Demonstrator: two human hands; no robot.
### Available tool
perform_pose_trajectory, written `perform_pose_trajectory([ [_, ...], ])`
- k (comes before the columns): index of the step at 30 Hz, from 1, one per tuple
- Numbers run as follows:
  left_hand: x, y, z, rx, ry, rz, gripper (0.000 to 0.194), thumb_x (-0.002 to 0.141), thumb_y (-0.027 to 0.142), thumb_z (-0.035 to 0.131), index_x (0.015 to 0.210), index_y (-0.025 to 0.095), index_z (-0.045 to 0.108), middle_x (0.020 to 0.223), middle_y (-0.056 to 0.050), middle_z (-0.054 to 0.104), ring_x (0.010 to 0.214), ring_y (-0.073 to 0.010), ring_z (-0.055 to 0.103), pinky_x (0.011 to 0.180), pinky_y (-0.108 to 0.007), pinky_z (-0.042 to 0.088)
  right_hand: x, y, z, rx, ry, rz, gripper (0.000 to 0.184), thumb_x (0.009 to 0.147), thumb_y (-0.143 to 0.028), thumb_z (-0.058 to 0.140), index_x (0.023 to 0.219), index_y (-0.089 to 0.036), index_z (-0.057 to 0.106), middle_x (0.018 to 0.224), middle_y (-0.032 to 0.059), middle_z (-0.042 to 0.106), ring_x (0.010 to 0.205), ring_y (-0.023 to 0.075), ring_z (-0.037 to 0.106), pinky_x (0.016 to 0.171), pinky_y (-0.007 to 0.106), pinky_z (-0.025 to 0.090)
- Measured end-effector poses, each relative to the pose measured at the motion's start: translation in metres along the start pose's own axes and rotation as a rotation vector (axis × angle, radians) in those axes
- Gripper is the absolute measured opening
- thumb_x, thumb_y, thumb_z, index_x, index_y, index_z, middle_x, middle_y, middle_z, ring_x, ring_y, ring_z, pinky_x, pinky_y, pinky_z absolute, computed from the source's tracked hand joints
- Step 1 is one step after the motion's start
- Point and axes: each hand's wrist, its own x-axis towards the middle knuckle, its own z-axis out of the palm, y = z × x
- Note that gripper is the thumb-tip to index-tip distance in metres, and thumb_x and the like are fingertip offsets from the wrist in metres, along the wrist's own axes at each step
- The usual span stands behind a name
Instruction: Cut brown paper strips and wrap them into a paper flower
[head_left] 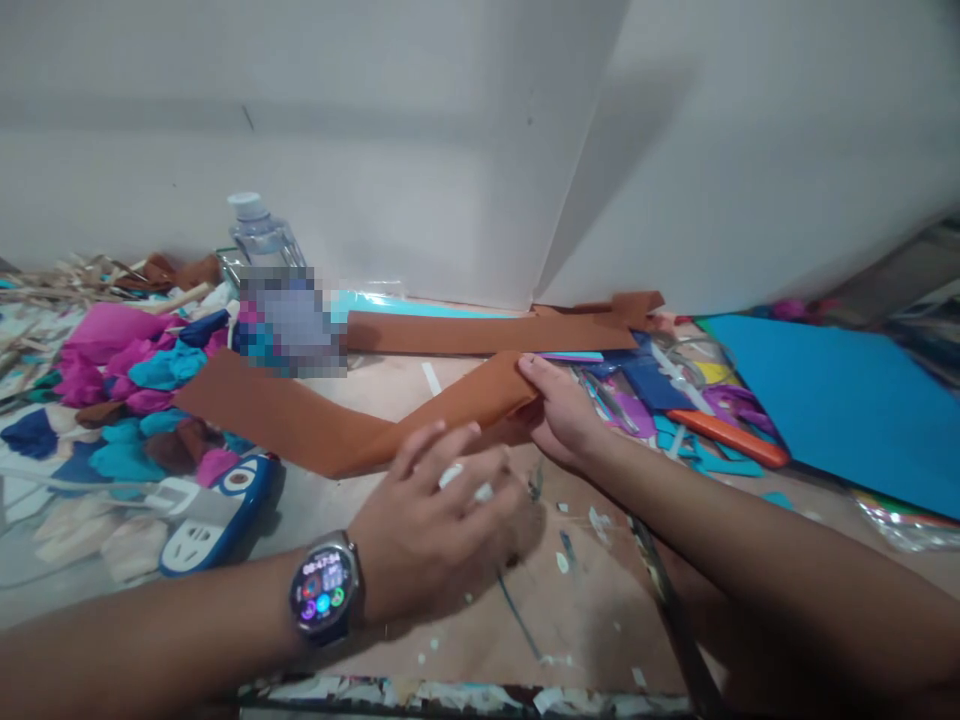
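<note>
A long strip of brown paper [270, 410], perhaps craft foam, bends in a shallow V across the middle of the table. My right hand [559, 405] pinches its folded right end between thumb and fingers. Just in front of the strip is my left hand [442, 520], wearing a smartwatch [326, 588]. Its fingers are apart and slightly blurred, and bits of white show between them; whether they touch the strip I cannot tell. Behind lies another brown strip [487, 332], flat along the foot of the wall.
On the left are crumpled coloured pieces [112, 335], a clear bottle [266, 240] and a blue-and-white power strip [217, 515] with a plug in it. To the right lie an orange-handled cutter [727, 437], blue sheets [840, 400] and scraps. A white wall [375, 150] stands behind.
</note>
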Motion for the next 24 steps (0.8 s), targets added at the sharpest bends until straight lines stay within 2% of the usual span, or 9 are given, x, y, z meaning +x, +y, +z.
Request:
perform_pose_trajectory([
  [2,0.004,-0.016,-0.009,0.054,0.004,-0.17,0.059,0.099,0.037,0.059,0.155,0.025,0.044,0.156,-0.012,0.053,0.147,-0.0395,0.04,0.12,-0.06,0.03,0.001,-0.002,-0.001,0.058,0.006,0.019,0.029,0.079,-0.041,0.082,0.093,-0.023,0.064,0.079,-0.0047,0.065,0.066,0.0132,0.06,0.053,0.022,0.051],
  [4,0.007,-0.033,-0.016,0.055,-0.031,-0.348,0.08,0.096,0.05,0.063,0.161,0.016,0.032,0.157,-0.021,0.049,0.144,-0.0411,0.045,0.117,-0.057,0.037,0.001,-0.004,-0.002,0.1,0.007,0.049,0.025,0.081,-0.037,0.08,0.093,-0.022,0.065,0.079,-0.0039,0.068,0.064,0.014,0.062,0.051,0.023,0.051],
  [6,0.007,-0.047,-0.021,0.029,-0.155,-0.475,0.099,0.092,0.054,0.067,0.165,0.01,0.018,0.145,-0.024,0.06,0.13,-0.0421,0.058,0.107,-0.056,0.046,0.001,-0.007,-0.003,0.136,0.013,0.077,0.02,0.083,-0.035,0.076,0.095,-0.022,0.066,0.08,-0.0025,0.071,0.062,0.015,0.063,0.046,0.023,0.048],
  [8,0.004,-0.055,-0.024,-0.029,-0.324,-0.592,0.102,0.091,0.048,0.068,0.168,0.012,0.011,0.122,-0.018,0.073,0.11,-0.0395,0.068,0.091,-0.05,0.052,0.001,-0.01,-0.004,0.174,0.024,0.091,0.018,0.085,-0.033,0.073,0.098,-0.022,0.068,0.083,-0.0012,0.075,0.063,0.016,0.067,0.045,0.024,0.049],
  [10,0.0,-0.058,-0.028,-0.046,-0.425,-0.667,0.093,0.092,0.044,0.065,0.167,0.016,0.018,0.104,-0.013,0.076,0.095,-0.0372,0.071,0.075,-0.043,0.05,0.003,-0.012,-0.005,0.212,0.036,0.09,0.017,0.087,-0.032,0.069,0.1,-0.022,0.07,0.089,0.0001,0.078,0.071,0.0171,0.071,0.053,0.025,0.055],
  [12,-0.005,-0.059,-0.035,-0.085,-0.439,-0.648,0.071,0.093,0.037,0.061,0.159,0.02,0.039,0.101,-0.011,0.075,0.093,-0.0332,0.071,0.073,-0.038,0.047,0.006,-0.013,-0.005,0.255,0.053,0.077,0.016,0.088,-0.031,0.067,0.1,-0.021,0.071,0.092,0.0011,0.08,0.078,0.0176,0.074,0.062,0.026,0.06],
  [15,-0.011,-0.063,-0.053,-0.221,-0.473,-0.62,0.027,0.097,0.035,0.054,0.11,0.019,0.071,0.085,-0.005,0.072,0.076,-0.0243,0.066,0.068,-0.034,0.042,0.011,-0.014,-0.007,0.308,0.077,0.054,0.017,0.088,-0.029,0.064,0.099,-0.02,0.073,0.094,0.0024,0.081,0.083,0.0187,0.075,0.069,0.028,0.063],
  [19,-0.018,-0.076,-0.084,-0.303,-0.424,-0.648,0.03,0.095,0.047,0.061,0.082,0.021,0.065,0.08,-0.002,0.068,0.074,-0.0209,0.061,0.067,-0.032,0.043,0.016,-0.017,-0.01,0.336,0.116,-0.003,0.017,0.087,-0.029,0.064,0.099,-0.02,0.072,0.095,0.003,0.081,0.084,0.0205,0.076,0.071,0.03,0.064],
  [24,-0.023,-0.087,-0.118,-0.301,-0.556,-0.674,0.032,0.097,0.052,0.062,0.092,0.021,0.07,0.091,-0.001,0.074,0.084,-0.0205,0.066,0.075,-0.029,0.048,0.02,-0.02,-0.016,0.324,0.185,-0.09,0.013,0.084,-0.032,0.065,0.092,-0.022,0.066,0.08,0.0009,0.078,0.074,0.0221,0.075,0.06,0.032,0.061],
])
